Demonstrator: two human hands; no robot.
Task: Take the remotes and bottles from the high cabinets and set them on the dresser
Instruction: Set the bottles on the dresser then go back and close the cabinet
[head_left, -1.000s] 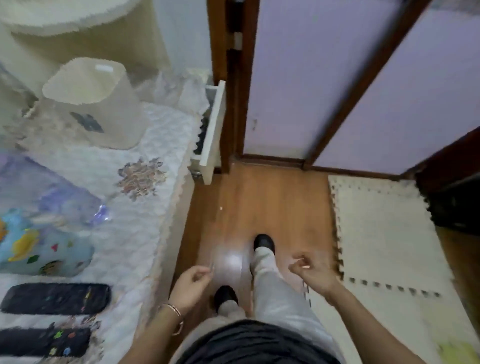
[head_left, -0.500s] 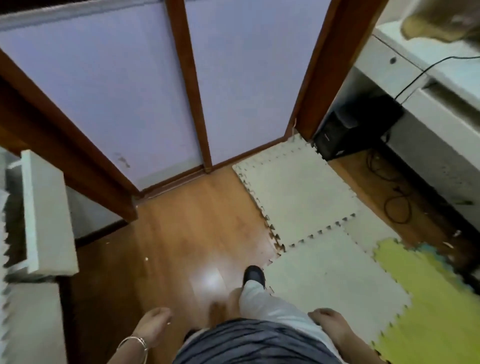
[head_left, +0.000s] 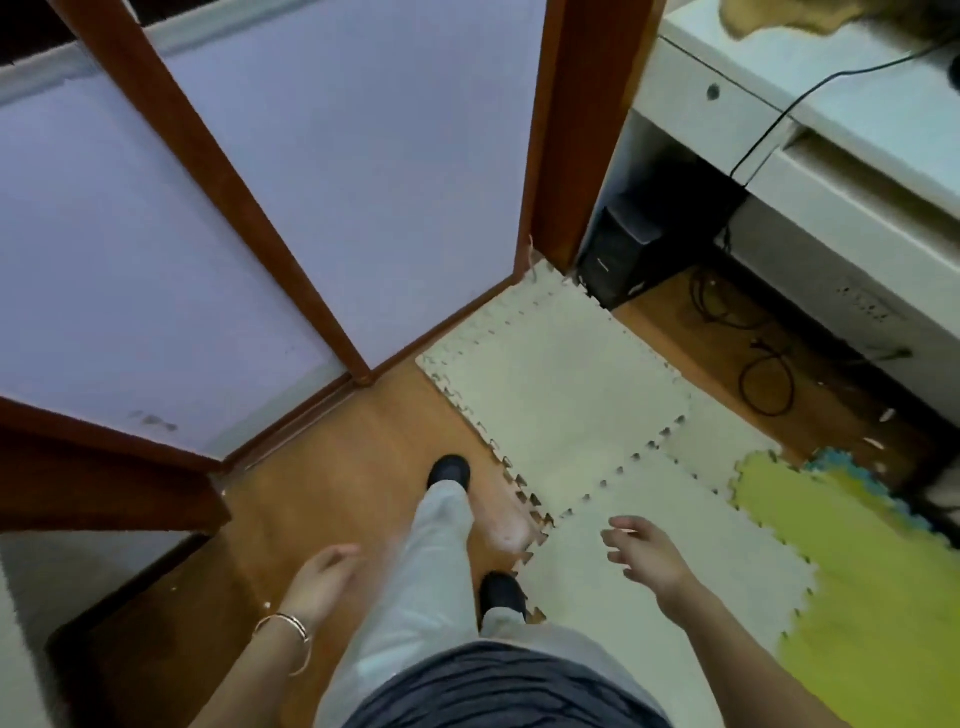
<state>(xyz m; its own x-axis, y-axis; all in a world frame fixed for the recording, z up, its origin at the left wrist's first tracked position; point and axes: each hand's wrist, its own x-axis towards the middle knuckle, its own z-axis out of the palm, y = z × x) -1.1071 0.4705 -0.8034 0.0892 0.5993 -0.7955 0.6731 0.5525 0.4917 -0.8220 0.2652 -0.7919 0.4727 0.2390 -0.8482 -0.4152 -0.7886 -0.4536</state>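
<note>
No remote or bottle is in view, and neither the high cabinets nor the dresser top shows. My left hand (head_left: 323, 582), with a bracelet on the wrist, hangs low over the wooden floor, fingers loosely curled and holding nothing. My right hand (head_left: 647, 558) is out over the cream foam mat with fingers spread, empty too. My legs and dark shoes stand between the two hands.
Tall lilac door panels in brown wooden frames (head_left: 291, 280) rise straight ahead. A white desk (head_left: 810, 124) with a black cable stands at right, a black box (head_left: 621, 254) and coiled cords beneath it. Cream (head_left: 561, 374) and yellow-green (head_left: 857, 571) foam mats cover the floor.
The view has swung right, away from the quilted surface with the two dark remotes and the white drawer, toward the doors and desk. Both hands stayed empty; the right hand opened and rose.
</note>
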